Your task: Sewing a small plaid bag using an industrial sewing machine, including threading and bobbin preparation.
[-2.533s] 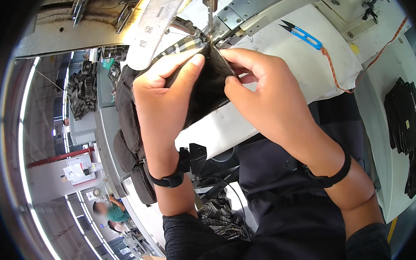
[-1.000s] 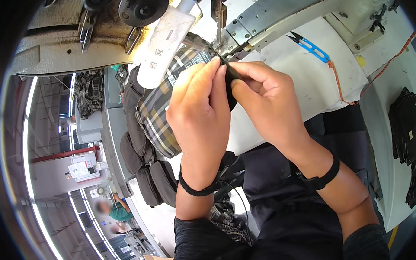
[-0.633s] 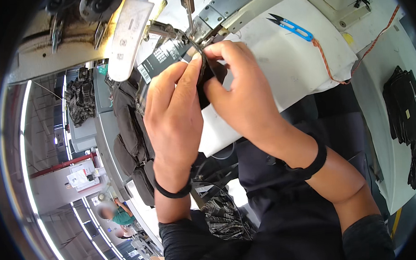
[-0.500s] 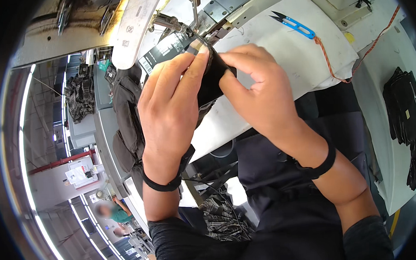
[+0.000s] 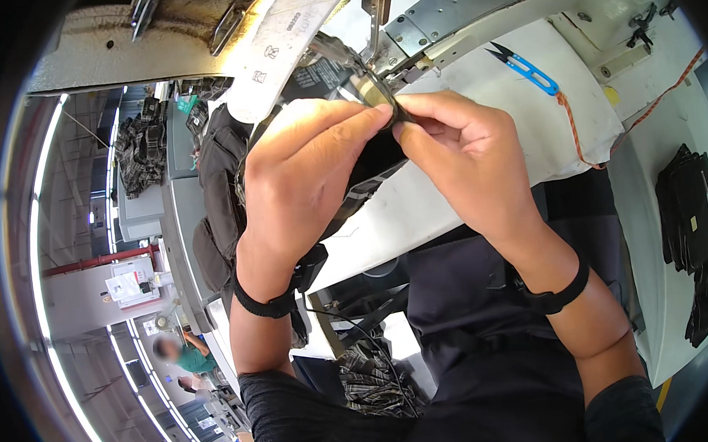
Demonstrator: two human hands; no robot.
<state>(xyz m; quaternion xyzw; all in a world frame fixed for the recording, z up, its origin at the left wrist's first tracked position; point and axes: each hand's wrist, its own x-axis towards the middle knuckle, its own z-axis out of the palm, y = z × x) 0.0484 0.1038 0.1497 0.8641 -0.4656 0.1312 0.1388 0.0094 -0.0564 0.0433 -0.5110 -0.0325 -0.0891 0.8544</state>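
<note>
Hands [image 5: 383, 164] lower; fabric piece [image 5: 371, 161] upright

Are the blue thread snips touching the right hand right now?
Apart. The head view shows the blue thread snips lying on the white table beyond the right hand, with a bare strip of white surface between them.

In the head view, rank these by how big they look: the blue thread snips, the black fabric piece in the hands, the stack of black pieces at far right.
1. Black fabric piece, though nearness to the camera and the hands covering it make this unsure.
2. Stack of black pieces, close behind.
3. Blue thread snips, plainly smallest.
</note>
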